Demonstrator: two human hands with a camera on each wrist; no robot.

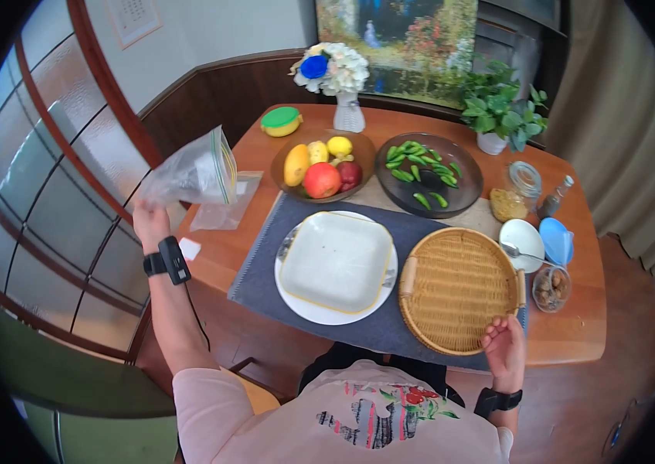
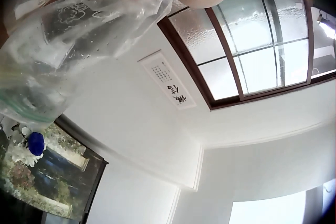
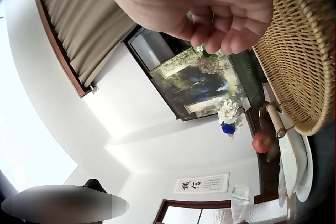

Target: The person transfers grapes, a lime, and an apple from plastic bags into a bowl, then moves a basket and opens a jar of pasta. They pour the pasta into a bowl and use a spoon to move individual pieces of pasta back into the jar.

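The left hand [image 1: 151, 222] grips one end of a clear zip-lock bag [image 1: 188, 172], held up at the left edge of the desk [image 1: 567, 332]. The right hand [image 1: 505, 348], loosely curled and holding nothing, is at the near-right rim of a round wicker tray [image 1: 462, 290], beside a square white dish [image 1: 335, 263].

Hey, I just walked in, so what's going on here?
A person's left hand holds up a clear plastic zip bag, left of a round brown bowl of fruit. Their right hand, gripping nothing, is by the near right edge of a round tan wicker basket; whether it touches is hard to tell. A square white yellow-rimmed dish sits on a round white plate beside the basket.
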